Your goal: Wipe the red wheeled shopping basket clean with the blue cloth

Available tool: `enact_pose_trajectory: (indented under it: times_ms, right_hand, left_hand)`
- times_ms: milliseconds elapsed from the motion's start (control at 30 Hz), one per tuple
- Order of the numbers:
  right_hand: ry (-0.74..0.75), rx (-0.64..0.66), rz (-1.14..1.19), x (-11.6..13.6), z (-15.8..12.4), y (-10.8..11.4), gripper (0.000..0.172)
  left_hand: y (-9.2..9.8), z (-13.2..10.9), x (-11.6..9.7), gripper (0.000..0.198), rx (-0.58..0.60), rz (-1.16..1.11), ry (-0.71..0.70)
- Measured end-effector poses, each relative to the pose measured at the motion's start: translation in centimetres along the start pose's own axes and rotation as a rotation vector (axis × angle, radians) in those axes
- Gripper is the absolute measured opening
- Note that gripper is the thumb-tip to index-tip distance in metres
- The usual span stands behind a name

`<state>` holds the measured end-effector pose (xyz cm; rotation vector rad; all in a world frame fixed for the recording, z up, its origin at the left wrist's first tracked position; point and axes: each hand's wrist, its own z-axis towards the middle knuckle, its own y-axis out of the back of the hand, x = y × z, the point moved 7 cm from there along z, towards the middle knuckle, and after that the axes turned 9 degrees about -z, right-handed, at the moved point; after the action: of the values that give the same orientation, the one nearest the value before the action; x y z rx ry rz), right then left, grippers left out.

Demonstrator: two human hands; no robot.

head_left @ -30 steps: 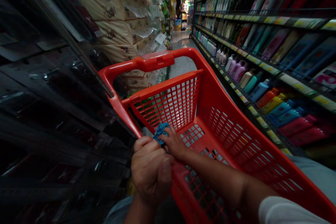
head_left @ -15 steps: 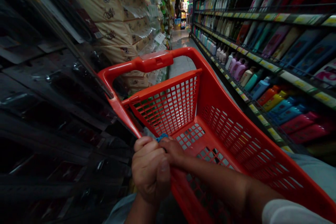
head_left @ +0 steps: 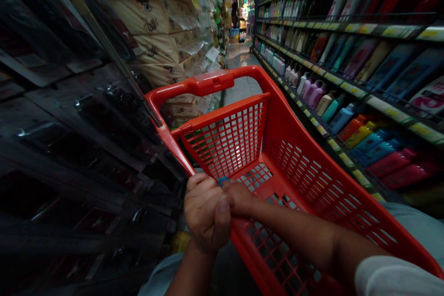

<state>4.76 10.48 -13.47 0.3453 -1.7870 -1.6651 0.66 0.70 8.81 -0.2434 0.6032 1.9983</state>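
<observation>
A red plastic shopping basket (head_left: 298, 166) with slotted sides and a grid floor fills the middle of the head view, tilted, its handle at the far end. My left hand (head_left: 208, 210) is wrapped round the basket's left rim, thumb on the near side. From the right, my right arm reaches across over the basket. Its right hand (head_left: 241, 198) is curled at the same rim, pressed against the left hand, which hides part of its fingers. A small blue thing (head_left: 224, 180) shows at the right hand's fingers; I cannot make out what it is.
Shelves of bottles (head_left: 347, 113) with price strips line the right side. On the left stand stacked beige packages (head_left: 149, 23) and dark packaged goods (head_left: 86, 148). A tiled aisle floor (head_left: 241, 90) runs ahead, with a person (head_left: 234, 11) at its far end.
The basket and both hands have shifted slightly to the right in view. Both hands keep their hold on the rim, and less of the blue thing shows.
</observation>
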Motion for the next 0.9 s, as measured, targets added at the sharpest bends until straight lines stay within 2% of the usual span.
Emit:
enact_pose_trajectory:
  times_ms: [67, 167, 233, 300, 367, 400, 467, 500, 567, 600, 667, 800, 867, 900]
  right_hand:
    - [-0.148, -0.06, 0.005, -3.8, -0.1, 1.4, 0.023]
    - [-0.47, -0.192, 0.017, -10.8, -0.3, 5.1, 0.026]
    - [-0.514, -0.313, 0.047, -12.3, 0.2, 8.3, 0.029]
    - [-0.385, -0.563, 0.154, -10.2, 0.9, 12.6, 0.029]
    - [-0.108, -0.858, 0.287, -5.1, 1.2, 17.5, 0.029]
    - [0.037, -0.935, 0.304, -2.0, 1.4, 19.5, 0.033]
    - [0.303, -0.902, 0.232, 4.3, 2.3, 22.3, 0.045]
    - [0.366, -0.845, 0.159, 6.7, 2.9, 23.2, 0.047]
    - [0.405, -0.735, 0.015, 9.1, 4.1, 24.0, 0.046]
    - [0.377, -0.71, -0.042, 8.9, 4.6, 24.2, 0.043]
    - [0.25, -0.739, -0.107, 5.7, 5.1, 24.8, 0.039]
    - [-0.259, -0.942, -0.097, -5.1, 4.2, 26.3, 0.043]
    - [-0.421, -0.983, -0.073, -7.6, 3.8, 26.2, 0.045]
    - [-0.415, -0.984, -0.067, -7.4, 3.8, 26.0, 0.046]
  left_hand:
    - [0.1, -0.1, -0.1, 0.036, 0.002, 0.007, 0.005]
    - [0.2, -0.1, -0.3, 0.036, 0.002, -0.004, 0.009]
    - [0.2, 0.0, -0.3, 0.036, -0.004, -0.008, 0.017]
    - [0.2, 0.0, -0.3, 0.036, -0.02, -0.006, 0.019]
    - [0.2, 0.0, -0.4, 0.036, -0.036, -0.01, 0.01]
    - [0.2, 0.0, -0.4, 0.036, -0.039, -0.012, 0.006]
    - [0.2, 0.0, -0.4, 0.036, -0.039, -0.018, -0.002]
    - [0.2, 0.0, -0.4, 0.036, -0.034, -0.02, -0.005]
    - [0.3, -0.1, -0.3, 0.035, -0.027, -0.015, -0.007]
    - [0.4, -0.1, -0.3, 0.035, -0.025, -0.009, -0.01]
    - [0.5, -0.1, -0.3, 0.035, -0.021, 0.001, -0.008]
    - [0.5, 0.1, -0.5, 0.037, -0.01, 0.013, -0.003]
    - [0.4, 0.2, -0.5, 0.037, 0.007, 0.023, 0.002]
    - [0.4, 0.2, -0.6, 0.037, 0.007, 0.023, 0.005]
